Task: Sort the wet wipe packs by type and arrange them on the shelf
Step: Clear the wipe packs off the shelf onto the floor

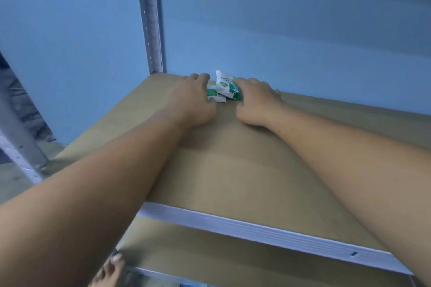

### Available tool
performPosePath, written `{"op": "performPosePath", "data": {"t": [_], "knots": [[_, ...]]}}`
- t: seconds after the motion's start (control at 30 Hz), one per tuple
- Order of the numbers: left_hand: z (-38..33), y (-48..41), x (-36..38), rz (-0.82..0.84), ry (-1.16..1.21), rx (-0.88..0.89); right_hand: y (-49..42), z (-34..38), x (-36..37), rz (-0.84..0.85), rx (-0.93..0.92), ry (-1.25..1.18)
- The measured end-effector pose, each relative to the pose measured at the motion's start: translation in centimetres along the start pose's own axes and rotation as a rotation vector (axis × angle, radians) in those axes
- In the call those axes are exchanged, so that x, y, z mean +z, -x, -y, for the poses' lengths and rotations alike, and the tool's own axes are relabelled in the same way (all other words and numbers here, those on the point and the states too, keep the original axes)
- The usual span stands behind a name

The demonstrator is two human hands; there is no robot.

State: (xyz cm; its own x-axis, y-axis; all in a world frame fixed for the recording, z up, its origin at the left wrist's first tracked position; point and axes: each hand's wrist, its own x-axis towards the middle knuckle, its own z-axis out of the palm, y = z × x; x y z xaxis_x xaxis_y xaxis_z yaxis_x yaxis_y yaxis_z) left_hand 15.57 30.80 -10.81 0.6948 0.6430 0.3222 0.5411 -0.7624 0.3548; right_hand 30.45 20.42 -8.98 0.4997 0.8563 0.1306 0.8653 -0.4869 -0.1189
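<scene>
Head view, wipe packs (224, 88) on shelf (233, 170), held between left hand (191, 100), right hand (256, 103)

A storeroom, by the look: a brown fibreboard shelf (233, 170) on a slotted grey metal upright (150, 18), against a plain blue wall (291, 18) at the far side.

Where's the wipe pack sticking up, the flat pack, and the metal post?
raised wet wipe pack (224, 85): head view, white front.
flat wet wipe pack (212, 93): head view, green end.
metal shelf post (149, 18): head view, holed face.
</scene>
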Motion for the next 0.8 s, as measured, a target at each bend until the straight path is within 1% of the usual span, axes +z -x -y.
{"op": "performPosePath", "data": {"t": [0.13, 0.27, 0.3, 0.4, 0.47, 0.57, 0.67, 0.73, 0.8], "knots": [[0.6, -0.8, 2.5, 0.045, -0.120, -0.045, -1.9, -0.2, 1.4, 0.069, -0.019, 0.003], [0.9, -1.2, 2.6, 0.028, -0.270, -0.047, -2.2, -1.2, 2.1, -0.012, 0.003, -0.246], [0.9, -1.2, 2.5, 0.026, -0.300, -0.057, -2.1, -1.2, 2.2, -0.035, -0.001, -0.265], [0.7, -1.1, 2.3, 0.014, -0.332, -0.095, -1.9, -1.1, 2.3, -0.130, 0.018, -0.183], [0.7, -0.8, 2.1, -0.002, -0.325, -0.112, -1.6, -0.8, 1.9, -0.166, 0.031, -0.123], [0.9, -0.3, 2.1, -0.018, -0.304, -0.130, -1.2, -0.7, 1.3, -0.139, 0.054, -0.042], [1.1, 0.0, 1.7, -0.002, -0.298, -0.154, -0.2, -0.9, 1.7, -0.114, 0.135, -0.081], [1.3, 0.1, 1.2, 0.022, -0.300, -0.171, 0.8, -1.0, 2.4, -0.125, 0.211, -0.080], [1.5, 0.2, 0.9, 0.033, -0.313, -0.180, 1.6, -1.1, 3.2, -0.161, 0.271, -0.023]]}}
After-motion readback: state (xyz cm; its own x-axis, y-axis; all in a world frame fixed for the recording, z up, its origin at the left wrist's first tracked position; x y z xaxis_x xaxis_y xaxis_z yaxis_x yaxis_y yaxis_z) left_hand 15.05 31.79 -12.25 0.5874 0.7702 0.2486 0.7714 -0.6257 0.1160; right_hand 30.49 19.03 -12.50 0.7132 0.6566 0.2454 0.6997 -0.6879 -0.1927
